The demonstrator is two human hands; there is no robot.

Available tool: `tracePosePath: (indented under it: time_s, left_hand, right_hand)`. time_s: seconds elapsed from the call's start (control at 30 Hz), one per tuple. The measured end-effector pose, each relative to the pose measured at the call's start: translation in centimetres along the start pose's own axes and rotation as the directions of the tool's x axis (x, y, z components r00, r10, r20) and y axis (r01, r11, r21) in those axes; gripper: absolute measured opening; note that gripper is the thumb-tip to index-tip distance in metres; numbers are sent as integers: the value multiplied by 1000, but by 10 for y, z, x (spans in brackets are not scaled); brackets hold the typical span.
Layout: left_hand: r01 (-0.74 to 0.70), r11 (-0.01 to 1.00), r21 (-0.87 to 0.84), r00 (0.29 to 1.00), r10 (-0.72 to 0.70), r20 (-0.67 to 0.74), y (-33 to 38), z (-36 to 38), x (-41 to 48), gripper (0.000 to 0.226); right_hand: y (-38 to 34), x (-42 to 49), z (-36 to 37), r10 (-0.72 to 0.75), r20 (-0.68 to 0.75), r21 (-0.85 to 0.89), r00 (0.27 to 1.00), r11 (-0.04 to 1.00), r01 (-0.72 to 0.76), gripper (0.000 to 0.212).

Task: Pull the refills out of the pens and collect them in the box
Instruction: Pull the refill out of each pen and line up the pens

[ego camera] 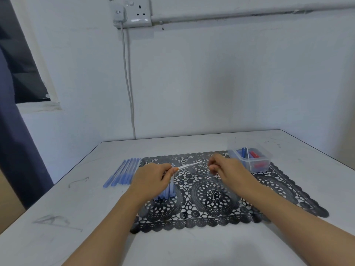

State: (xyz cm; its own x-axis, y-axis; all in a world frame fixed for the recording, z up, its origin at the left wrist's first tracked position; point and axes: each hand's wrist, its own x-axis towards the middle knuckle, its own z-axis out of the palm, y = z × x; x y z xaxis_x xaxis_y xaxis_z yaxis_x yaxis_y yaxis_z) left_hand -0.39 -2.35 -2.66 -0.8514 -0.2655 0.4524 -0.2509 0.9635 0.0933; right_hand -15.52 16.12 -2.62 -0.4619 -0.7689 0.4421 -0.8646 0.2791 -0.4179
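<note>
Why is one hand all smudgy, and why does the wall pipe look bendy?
Head view: the right hand is smeared by motion blur, the left hand gripping the pens looks sharper; the wall pipe bows because the wide-angle lens bends lines near the edges.

Your row of blue pens (123,174) lies toward the bench's left edge; a gripped bundle (169,191) shows a pale refill (189,165) jutting rightward; the clear box (234,154) sits far right.
</note>
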Motion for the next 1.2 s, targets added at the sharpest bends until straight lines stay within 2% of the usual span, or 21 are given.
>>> tracePosePath:
  time_s: [0.2, 0.3, 0.7, 0.8, 0.97, 1.1, 1.2]
  left_hand:
    - [4, 1000, 2, 1000, -4, -2, 1, -1, 0, 43]
    - [4, 1000, 12, 1000, -5, 1, 2, -2, 0, 43]
    - [1, 1000, 25, 1000, -1, 17, 4, -3, 0, 41]
    - [-5, 1000, 25, 1000, 5, 19, 3, -2, 0, 42]
    - [-15, 1000, 25, 1000, 14, 21, 3, -2, -1, 41]
    - [-46, 999, 10, 999, 46, 9, 7, -2, -2, 40]
    - [-58, 998, 10, 998, 58, 6, 11, -1, -2, 41]
  right_hand:
    - [8, 1, 9, -82, 159, -101, 984, 990, 99, 13]
    - [10, 2, 11, -66, 211, -134, 975, 986, 95, 14]
    - [6, 0, 8, -41, 319, -184, 947, 977, 104, 26]
    - [6, 0, 4, -29, 268, -109, 963, 992, 60, 25]
    - [0, 1, 0, 85, 20, 74, 996, 994, -86, 19]
    - [-10, -3, -2, 101, -99, 194, 990, 978, -81, 26]
    - [-18, -6, -2, 157, -115, 365, 981, 925, -106, 32]
